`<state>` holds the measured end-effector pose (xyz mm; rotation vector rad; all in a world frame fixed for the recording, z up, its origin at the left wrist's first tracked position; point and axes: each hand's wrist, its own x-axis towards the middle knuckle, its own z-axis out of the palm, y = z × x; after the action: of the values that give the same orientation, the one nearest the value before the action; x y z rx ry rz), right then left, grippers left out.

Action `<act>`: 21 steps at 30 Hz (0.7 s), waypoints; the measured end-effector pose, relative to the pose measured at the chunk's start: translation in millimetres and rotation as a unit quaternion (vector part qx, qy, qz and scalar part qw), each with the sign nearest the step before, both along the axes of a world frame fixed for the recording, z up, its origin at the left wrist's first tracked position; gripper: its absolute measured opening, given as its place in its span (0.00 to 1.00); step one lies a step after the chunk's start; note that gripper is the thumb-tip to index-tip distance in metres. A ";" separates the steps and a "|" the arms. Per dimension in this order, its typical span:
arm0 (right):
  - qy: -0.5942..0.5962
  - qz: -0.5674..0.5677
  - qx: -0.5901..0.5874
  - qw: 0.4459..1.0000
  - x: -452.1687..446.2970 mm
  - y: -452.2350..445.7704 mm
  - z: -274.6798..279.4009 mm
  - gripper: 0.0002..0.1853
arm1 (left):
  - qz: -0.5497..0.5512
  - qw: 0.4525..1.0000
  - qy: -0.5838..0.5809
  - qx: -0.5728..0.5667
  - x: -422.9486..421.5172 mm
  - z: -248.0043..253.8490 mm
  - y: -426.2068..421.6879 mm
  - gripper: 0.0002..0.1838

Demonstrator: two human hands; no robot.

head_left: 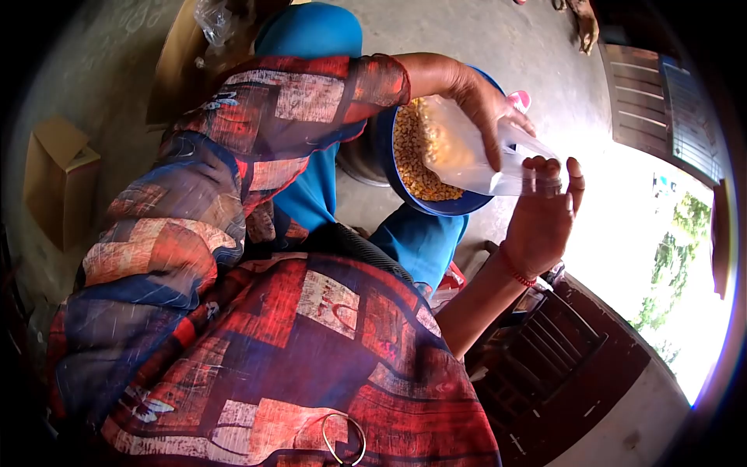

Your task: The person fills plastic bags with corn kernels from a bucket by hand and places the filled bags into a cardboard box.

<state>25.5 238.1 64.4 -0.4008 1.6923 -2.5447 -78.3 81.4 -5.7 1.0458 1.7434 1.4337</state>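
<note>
A clear plastic bag [502, 167] with yellow pieces gathered at its lower end is held over a blue tub [447, 208]. Yellow-brown kernels [408, 148] fill the tub; I cannot tell their exact kind. My left hand [486, 105] reaches across from the top and is closed on the bag's upper side, thumb and fingers on the plastic. From below comes my right hand [541, 226], with a red beaded bracelet at the wrist. Its fingers are bent over the bag's other end, gripping the edge.
The tub stands between my knees, beside blue trousers [420, 241]. A pink object [520, 100] shows just past the tub. Cardboard boxes [58, 183] stand on the left. A dark slatted chair [545, 335] lies at lower right, near a bright doorway [622, 241]. An animal's leg [585, 27] shows at the top.
</note>
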 end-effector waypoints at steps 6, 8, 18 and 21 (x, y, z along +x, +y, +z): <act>0.064 0.095 -0.019 0.993 -11.4 7.5 22.8 0.25 | -0.041 0.993 0.108 -0.025 -5.5 -34.2 5.9 0.63; 0.061 0.102 -0.027 0.993 -13.5 4.6 23.9 0.25 | -0.003 0.969 0.191 -0.156 6.1 -29.4 6.5 0.66; 0.054 0.141 -0.077 0.986 -22.0 -23.7 4.9 0.24 | 0.125 0.987 0.064 0.075 29.5 -60.5 46.6 0.16; 0.009 0.069 -0.028 0.997 -21.7 -10.4 -7.4 0.21 | 0.090 0.992 -0.061 0.065 24.8 -66.2 51.9 0.11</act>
<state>3.8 227.6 57.0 -0.5272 1.5451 -2.5006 -53.5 133.3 -71.9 0.8654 1.7097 1.7065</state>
